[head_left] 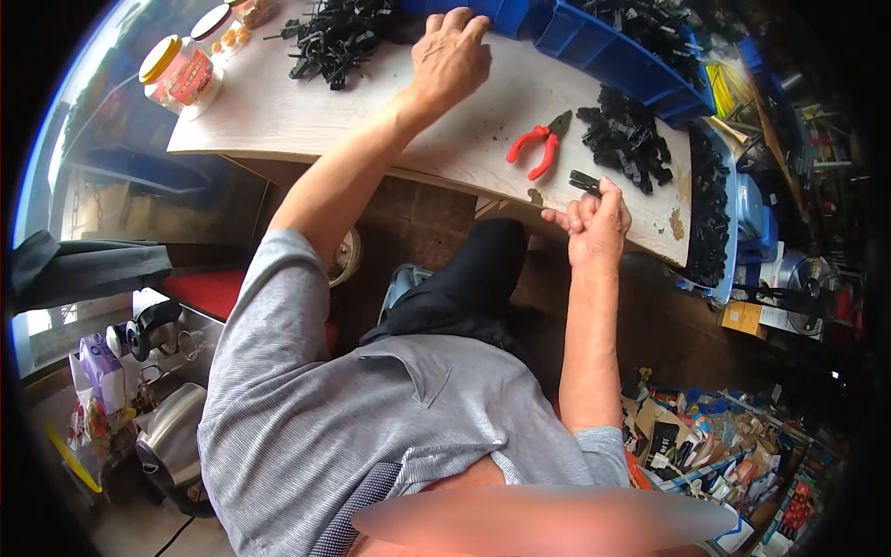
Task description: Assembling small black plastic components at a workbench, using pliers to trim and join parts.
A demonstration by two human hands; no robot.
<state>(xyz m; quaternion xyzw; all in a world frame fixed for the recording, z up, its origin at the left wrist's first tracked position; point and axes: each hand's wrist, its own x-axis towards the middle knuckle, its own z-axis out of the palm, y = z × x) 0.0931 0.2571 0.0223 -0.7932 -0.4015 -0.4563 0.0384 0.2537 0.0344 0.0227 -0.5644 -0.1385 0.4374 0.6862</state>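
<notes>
My right hand (597,223) pinches a small black plastic clip-like part (585,182) between thumb and fingers, just above the table's near edge. My left hand (452,58) is stretched out to the far side of the table, beside a blue bin (501,17). Its fingers are curled, their tips hidden, so what they hold cannot be made out. Between my hands lie red-handled pliers (548,148), jaws pointing away to the right. A heap of black plastic parts (624,139) lies to the right of the pliers; another pile (339,42) is left of my left hand.
Lidded jars (181,76) stand at the table's far left. A long blue bin (622,60) filled with black parts stands at the back right. Past the table's right edge, another container of black parts (708,209) stands. Cluttered boxes (715,446) fill the lower right.
</notes>
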